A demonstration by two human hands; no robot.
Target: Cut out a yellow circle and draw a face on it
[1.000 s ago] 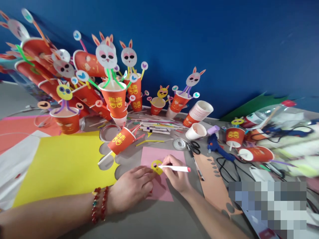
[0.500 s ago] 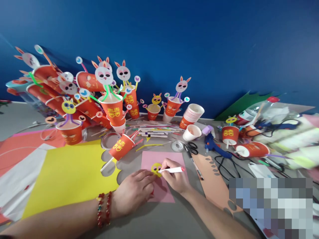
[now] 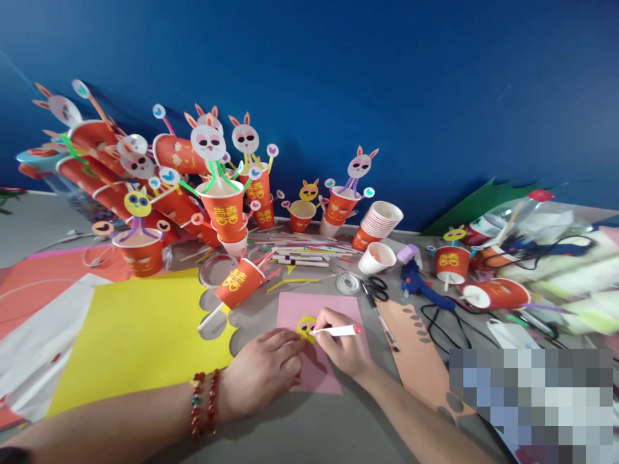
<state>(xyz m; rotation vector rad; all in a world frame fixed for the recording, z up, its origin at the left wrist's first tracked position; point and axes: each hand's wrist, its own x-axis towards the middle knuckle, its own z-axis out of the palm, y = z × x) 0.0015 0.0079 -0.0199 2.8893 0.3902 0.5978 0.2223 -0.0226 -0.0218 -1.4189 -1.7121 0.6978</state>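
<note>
My right hand (image 3: 341, 341) pinches a white marker (image 3: 338, 331) with a red end, its tip on a small yellow paper disc (image 3: 305, 327). Two dark eyes with pink patches are drawn on the disc, which lies on a pink paper sheet (image 3: 294, 306). From the left, my left hand (image 3: 264, 367) lies palm down across the pink sheet, fingers stretched out and fingertips at the disc's lower left edge. A bit of something red shows beneath this hand; what it is stays hidden. Beaded bracelets circle my left wrist.
Yellow card (image 3: 135, 341) with round cutouts lies left. Behind are a tipped red cup (image 3: 240, 283), rabbit-faced cups (image 3: 221, 209), markers (image 3: 300, 261) and stacked cups (image 3: 380, 219). To the right lie scissors (image 3: 378, 288), a pen (image 3: 388, 325), peach paper (image 3: 411, 354) and a blue glue gun (image 3: 425, 289).
The camera view has shifted slightly, so the scene sits a little further right. Both hands keep their places, the marker tip still on the yellow disc.
</note>
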